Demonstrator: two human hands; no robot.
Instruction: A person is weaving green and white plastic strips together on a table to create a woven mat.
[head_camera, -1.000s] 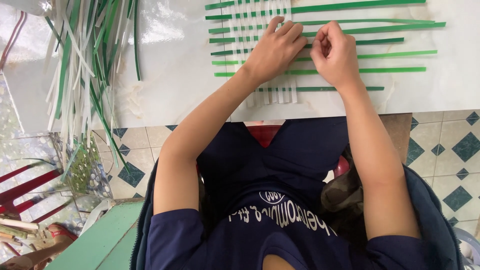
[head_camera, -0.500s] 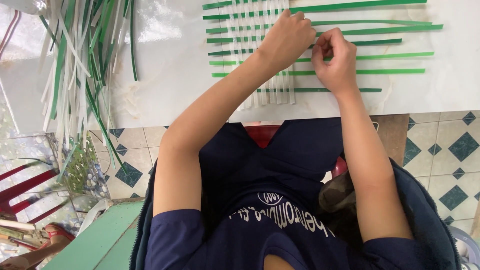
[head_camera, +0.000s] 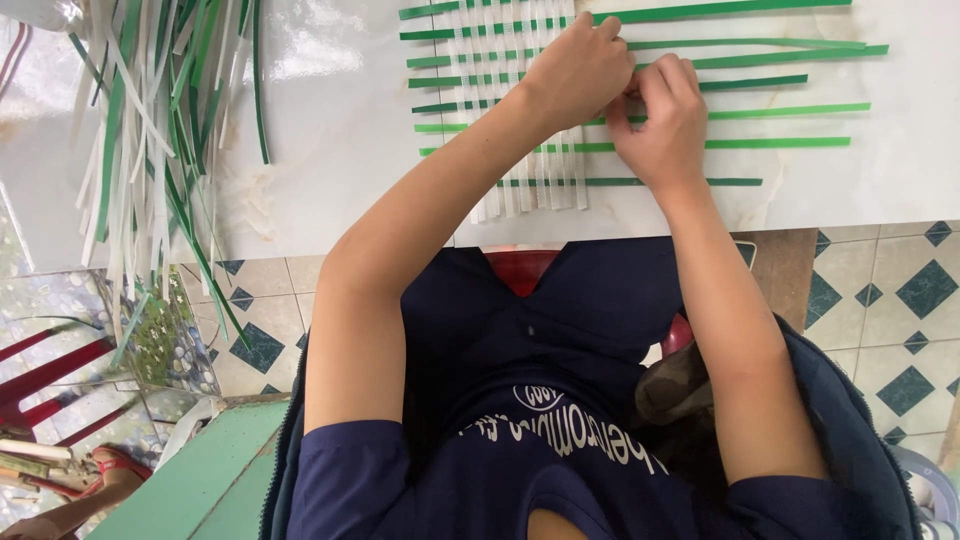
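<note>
On the white tabletop (head_camera: 340, 130) lies a partly woven mat (head_camera: 520, 120): long green strips run sideways and white strips cross them. My left hand (head_camera: 572, 72) rests on the mat's right edge with its fingers curled down onto the strips. Touching it, my right hand (head_camera: 655, 125) pinches a strip where the two hands meet. My fingers hide which strip that is. To the right, the free ends of the green strips (head_camera: 790, 110) lie flat and unwoven.
A loose bundle of green and white strips (head_camera: 150, 150) hangs over the table's left edge. Below are a tiled floor (head_camera: 900, 300), a green board (head_camera: 200, 480) and red slats (head_camera: 50, 380). My lap fills the lower middle.
My left hand has slid a little farther up the mat and to the right. My right hand has stayed close beside it, still pinching at the same spot.
</note>
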